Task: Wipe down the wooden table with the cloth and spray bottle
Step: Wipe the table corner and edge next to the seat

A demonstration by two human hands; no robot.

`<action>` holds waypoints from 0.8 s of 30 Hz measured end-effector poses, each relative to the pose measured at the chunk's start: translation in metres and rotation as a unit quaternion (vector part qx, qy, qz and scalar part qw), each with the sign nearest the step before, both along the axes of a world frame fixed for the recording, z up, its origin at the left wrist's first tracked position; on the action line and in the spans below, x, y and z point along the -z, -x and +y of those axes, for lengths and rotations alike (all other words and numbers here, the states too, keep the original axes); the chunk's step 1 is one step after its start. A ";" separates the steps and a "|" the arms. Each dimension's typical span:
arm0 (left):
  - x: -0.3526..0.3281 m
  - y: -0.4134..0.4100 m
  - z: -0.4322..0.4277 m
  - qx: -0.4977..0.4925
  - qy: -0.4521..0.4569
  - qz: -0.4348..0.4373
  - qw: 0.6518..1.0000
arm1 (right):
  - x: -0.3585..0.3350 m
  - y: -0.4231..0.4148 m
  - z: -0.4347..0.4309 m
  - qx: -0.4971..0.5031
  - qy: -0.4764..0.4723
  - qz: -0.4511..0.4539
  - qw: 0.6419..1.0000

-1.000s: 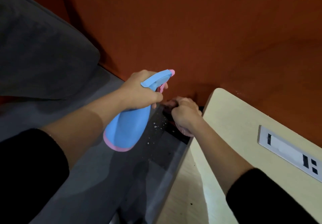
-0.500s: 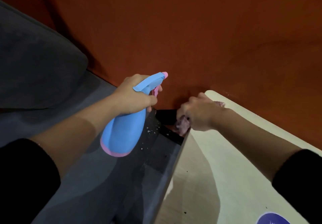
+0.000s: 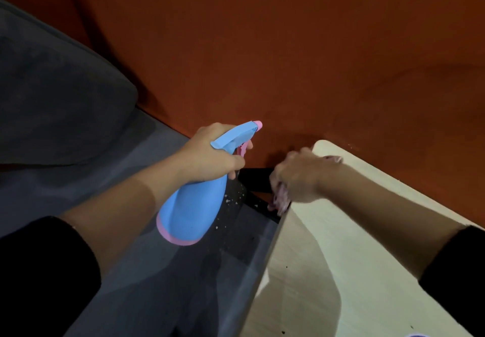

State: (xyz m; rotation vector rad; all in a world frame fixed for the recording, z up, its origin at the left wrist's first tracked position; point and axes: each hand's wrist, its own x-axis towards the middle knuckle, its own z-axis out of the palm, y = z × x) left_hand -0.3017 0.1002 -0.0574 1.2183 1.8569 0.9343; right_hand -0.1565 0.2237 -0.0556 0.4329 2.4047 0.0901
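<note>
Where the view starts at the left, 1 grey cushion sits against the orange wall.

Left hand: bare forearm, black sleeve, reaching forward and rightward. Its fingers are curled round the neck of the spray bottle, beside the pink trigger.

Spray bottle: blue with a pink base band, held in the air over the dark floor, left of the table and apart from it. Its long axis runs from the base at lower left to the head at upper right, and the nozzle points towards the wall.

Right hand: blurred, palm down at the table's far left corner. It grips 1 pinkish cloth, which shows bunched under the hand at the table edge.

Table: pale wood, with its far edge against the wall.
</note>
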 end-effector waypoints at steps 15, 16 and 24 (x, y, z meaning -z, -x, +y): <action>-0.010 -0.010 0.011 0.018 -0.003 0.006 1.000 | 0.003 -0.008 0.000 -0.015 -0.139 0.046 0.989; -0.012 -0.011 0.011 0.021 -0.003 0.009 1.000 | 0.002 -0.013 -0.012 -0.018 -0.114 0.060 0.992; -0.043 -0.041 0.008 0.043 -0.039 0.019 0.998 | -0.017 -0.029 -0.044 0.263 0.151 0.164 0.939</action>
